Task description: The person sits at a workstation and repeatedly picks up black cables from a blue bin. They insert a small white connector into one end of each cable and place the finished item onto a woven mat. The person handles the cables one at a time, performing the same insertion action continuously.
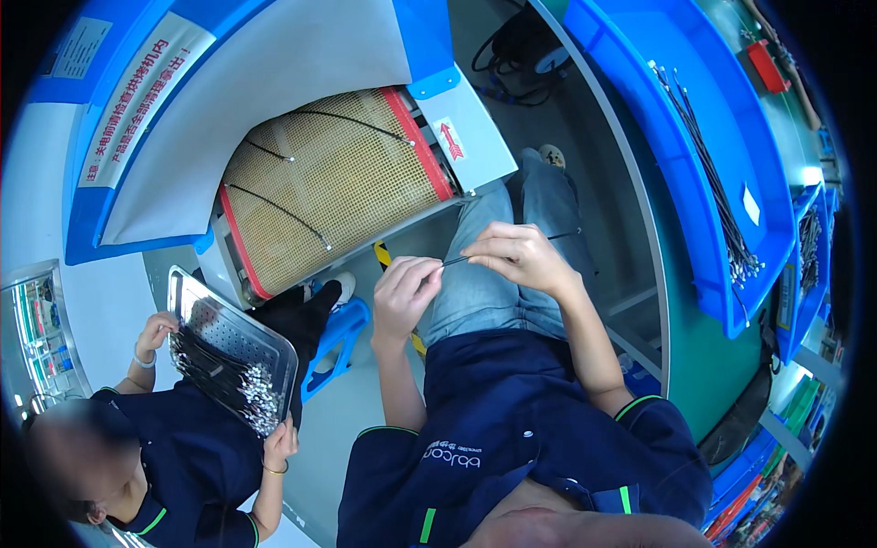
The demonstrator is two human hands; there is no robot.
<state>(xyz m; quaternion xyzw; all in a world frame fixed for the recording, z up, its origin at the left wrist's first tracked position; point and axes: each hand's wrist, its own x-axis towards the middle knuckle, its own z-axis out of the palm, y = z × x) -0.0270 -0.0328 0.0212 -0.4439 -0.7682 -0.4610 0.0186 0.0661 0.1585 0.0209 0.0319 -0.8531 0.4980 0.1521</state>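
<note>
Above my lap, a thin black cable (454, 262) spans the gap between my hands. My left hand (404, 290) pinches one part of it between thumb and fingertips. The fingers of my right hand (516, 256) are closed on it a short way to the right. A thin dark strand also shows beyond my right hand, over my leg. Most of the cable's length and its ends are hidden or too fine to follow. Ahead and to the left, three black cables with pale tips lie apart on a tan mesh conveyor belt (365, 196) with red edges.
A co-worker at the lower left holds a perforated metal tray (203, 297) of black cables with silvery ends. A blue stool (336, 342) stands between us. On the green table at right, a blue bin (731, 128) holds a cable bundle. The belt's grey hood (301, 55) rises ahead.
</note>
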